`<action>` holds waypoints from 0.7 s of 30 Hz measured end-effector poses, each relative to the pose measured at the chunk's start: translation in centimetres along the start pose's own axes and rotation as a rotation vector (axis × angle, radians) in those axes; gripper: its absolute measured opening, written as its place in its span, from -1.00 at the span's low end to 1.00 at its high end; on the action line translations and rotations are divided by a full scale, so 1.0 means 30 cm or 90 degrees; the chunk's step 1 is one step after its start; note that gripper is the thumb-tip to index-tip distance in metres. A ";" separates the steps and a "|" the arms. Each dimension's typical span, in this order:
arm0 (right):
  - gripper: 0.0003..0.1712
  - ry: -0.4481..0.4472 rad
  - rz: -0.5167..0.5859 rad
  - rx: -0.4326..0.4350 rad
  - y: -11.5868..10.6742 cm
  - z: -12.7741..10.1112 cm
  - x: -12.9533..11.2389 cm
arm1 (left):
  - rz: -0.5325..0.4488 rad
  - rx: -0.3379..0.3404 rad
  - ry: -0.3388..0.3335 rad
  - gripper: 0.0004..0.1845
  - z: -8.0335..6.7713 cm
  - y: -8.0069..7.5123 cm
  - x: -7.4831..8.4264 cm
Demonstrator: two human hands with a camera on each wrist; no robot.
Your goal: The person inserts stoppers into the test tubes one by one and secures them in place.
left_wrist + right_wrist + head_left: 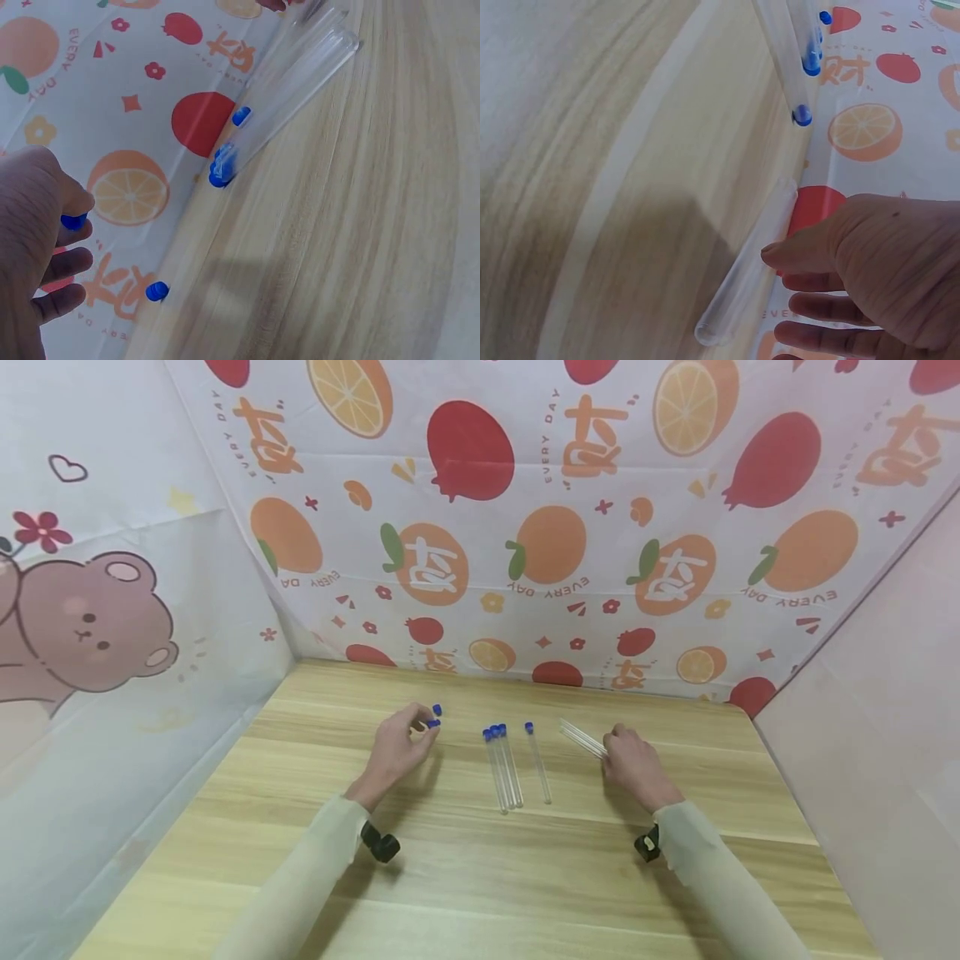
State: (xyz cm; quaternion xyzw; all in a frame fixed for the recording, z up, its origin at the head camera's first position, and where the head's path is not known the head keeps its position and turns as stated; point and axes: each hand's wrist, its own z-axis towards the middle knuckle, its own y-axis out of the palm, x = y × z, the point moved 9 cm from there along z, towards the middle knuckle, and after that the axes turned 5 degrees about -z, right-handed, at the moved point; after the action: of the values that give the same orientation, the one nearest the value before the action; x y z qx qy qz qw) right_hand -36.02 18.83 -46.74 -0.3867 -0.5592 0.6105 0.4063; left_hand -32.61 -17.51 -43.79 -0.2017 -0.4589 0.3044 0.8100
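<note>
My left hand pinches a small blue cap between thumb and index finger. Just beyond its fingertips a second blue cap stands loose on the table. My right hand is at the near right end of a few clear uncapped tubes, which lie slanted on the wood. In the right wrist view its thumb tip is right at the side of these tubes, and its other fingers are loosely extended with nothing visible between them.
Between the hands several blue-capped tubes lie side by side, caps toward the back. One more capped tube lies apart on their right. Behind the wooden table hangs a fruit-printed cloth, with white cloth walls at both sides.
</note>
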 end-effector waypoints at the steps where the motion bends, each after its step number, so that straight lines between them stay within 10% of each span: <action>1: -0.91 -0.001 -0.002 0.001 0.002 -0.001 -0.001 | -0.001 -0.001 0.003 -0.79 -0.001 0.000 0.004; 21: -0.90 0.005 -0.029 -0.013 0.040 0.002 0.005 | -0.018 -0.019 0.014 -0.72 0.002 0.006 0.029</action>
State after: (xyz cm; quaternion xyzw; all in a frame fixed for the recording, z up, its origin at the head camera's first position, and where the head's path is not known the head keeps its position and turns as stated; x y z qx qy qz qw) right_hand -36.22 18.89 -47.92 -0.3802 -0.5725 0.5938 0.4185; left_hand -32.36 -16.80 -43.33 -0.2106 -0.4570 0.2842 0.8161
